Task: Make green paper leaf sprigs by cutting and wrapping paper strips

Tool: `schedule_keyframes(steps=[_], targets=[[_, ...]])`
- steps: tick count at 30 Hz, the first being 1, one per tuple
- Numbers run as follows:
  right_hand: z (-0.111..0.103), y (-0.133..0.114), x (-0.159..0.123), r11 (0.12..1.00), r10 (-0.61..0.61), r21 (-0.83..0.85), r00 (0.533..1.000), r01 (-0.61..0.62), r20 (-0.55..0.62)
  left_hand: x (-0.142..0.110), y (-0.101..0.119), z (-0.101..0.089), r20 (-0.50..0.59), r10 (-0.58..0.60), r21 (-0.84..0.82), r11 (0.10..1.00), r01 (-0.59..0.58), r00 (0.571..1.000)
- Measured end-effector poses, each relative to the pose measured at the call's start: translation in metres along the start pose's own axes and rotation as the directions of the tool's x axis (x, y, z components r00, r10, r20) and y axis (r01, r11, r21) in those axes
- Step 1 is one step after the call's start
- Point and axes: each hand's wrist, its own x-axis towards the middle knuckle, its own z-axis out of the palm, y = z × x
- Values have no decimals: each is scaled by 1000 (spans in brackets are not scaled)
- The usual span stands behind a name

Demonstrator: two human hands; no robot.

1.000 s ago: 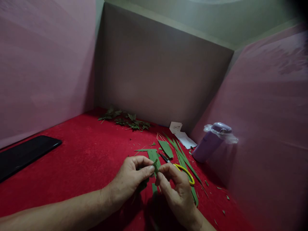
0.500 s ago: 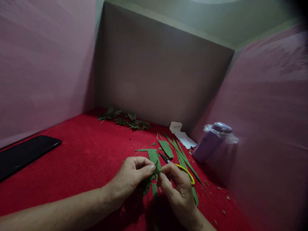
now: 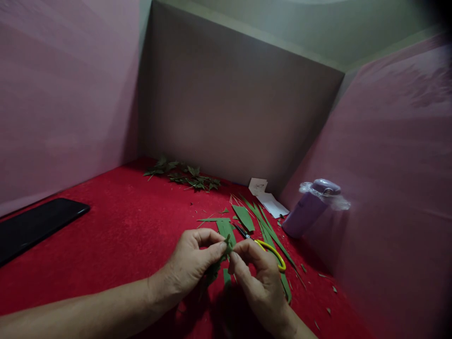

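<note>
Between thumb and fingers, my left hand (image 3: 194,259) pinches a small green leaf piece (image 3: 229,244), its darker leafy part hanging below the fingers. My right hand (image 3: 259,273) meets it from the other side, thumb and forefinger closed on the right edge of the same leaf. Just beyond my right hand lie scissors with yellow handles (image 3: 278,259), partly hidden by the fingers. Cut green leaf strips (image 3: 225,227) lie on the red cloth behind and under the hands. A wider cut leaf piece (image 3: 243,218) rests beside the scissors' dark blades.
A purple bottle (image 3: 305,209) with clear plastic around its top stands at the right. White papers (image 3: 271,205) and long green blades (image 3: 270,226) lie near it. Leafy sprigs (image 3: 190,178) are at the back. A black phone-like slab (image 3: 42,226) lies at the left on the red cloth (image 3: 123,226).
The leaf between my fingertips has turned slightly, with its tip now standing up by my left thumb. My right fingers have shifted a little to the left. Everything else stays put.
</note>
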Motion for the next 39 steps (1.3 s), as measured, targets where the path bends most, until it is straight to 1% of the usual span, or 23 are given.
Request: schedule_keyframes(steps=[3, 9, 13, 19, 21, 24, 27, 29, 32, 35, 39], targets=[[2, 1, -1, 1000, -7, -13, 1000, 7, -18, -1, -1, 1, 4, 9, 42, 999, -10, 1000], [2, 2, 0, 999, -30, -32, 999, 29, -33, -1, -1, 2, 39, 23, 74, 997, -26, 999], [1, 3, -1, 998, -50, -50, 998, 48, -39, -2, 2, 1, 72, -10, 41, 999, 7, 997], [1, 5, -2, 997, -59, -49, 998, 57, -34, -3, 6, 1, 113, -96, -29, 995, 100, 989], [1, 4, -1, 998, -53, -37, 998, 52, -39, -3, 6, 1, 118, -94, -22, 995, 98, 989], [-1, 3, -1, 999, -39, -17, 999, 39, -35, -3, 3, 0, 105, -78, 13, 997, 77, 991], [-3, 2, -2, 1000, -25, 17, 1000, 25, 1, -1, 3, 0, 84, -46, 30, 999, 44, 995], [-4, 2, -2, 999, -21, 50, 999, 19, 25, -1, 3, 1, 58, -53, 28, 998, 52, 997], [-4, 4, -2, 995, -28, 94, 999, 25, 32, -1, 4, 1, 33, -69, 9, 998, 68, 997], [-3, 6, -1, 995, -43, 96, 999, 41, 23, -1, 2, 1, 11, -31, -3, 1000, 31, 999], [-3, 6, -1, 995, -73, 73, 997, 72, 12, 0, -1, 1, -52, -25, 2, 1000, 25, 998]])
